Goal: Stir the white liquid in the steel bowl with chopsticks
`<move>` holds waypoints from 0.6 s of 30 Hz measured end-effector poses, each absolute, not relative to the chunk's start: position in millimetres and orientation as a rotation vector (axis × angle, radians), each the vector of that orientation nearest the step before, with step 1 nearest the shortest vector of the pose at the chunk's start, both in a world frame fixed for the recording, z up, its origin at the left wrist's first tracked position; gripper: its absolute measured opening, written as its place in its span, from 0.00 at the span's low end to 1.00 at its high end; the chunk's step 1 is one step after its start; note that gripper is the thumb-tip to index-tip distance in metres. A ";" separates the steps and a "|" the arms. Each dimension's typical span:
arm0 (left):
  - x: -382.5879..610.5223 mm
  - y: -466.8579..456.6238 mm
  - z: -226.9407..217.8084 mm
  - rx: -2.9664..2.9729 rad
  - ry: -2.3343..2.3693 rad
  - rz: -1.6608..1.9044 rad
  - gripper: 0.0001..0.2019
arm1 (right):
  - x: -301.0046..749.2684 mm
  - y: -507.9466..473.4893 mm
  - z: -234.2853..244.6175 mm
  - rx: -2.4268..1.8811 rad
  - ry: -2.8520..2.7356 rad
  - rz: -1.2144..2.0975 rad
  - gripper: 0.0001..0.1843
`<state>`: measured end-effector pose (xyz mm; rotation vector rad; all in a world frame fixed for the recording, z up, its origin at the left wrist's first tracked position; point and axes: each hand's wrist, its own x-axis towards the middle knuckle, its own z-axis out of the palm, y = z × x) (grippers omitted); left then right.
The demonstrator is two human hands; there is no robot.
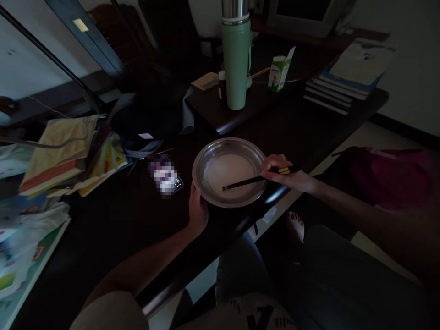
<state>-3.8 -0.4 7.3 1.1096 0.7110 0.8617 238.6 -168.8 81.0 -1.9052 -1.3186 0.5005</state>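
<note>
Our right hand grips two slim black chopsticks — tips toward nine o'clock, butts three; left hand clasps one round metal basin.

A dark, glossy tabletop carries a phone, a dark bag and, leftward, heaped books. A stack of books lies far right. A metal bowl is at the near edge; whether it rests fully there is unclear. Behind it a dark slab lies on top.
</note>
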 end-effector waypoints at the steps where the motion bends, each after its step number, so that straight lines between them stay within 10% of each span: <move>1: -3.9 -0.6 7.5 1.112 0.708 0.860 0.23 | 233.2 -163.2 77.8 -1.925 -1.309 0.497 0.22; 18: -3.6 -0.4 6.9 1.068 0.724 0.850 0.24 | 288.7 -175.7 98.8 -2.016 -1.235 0.348 0.18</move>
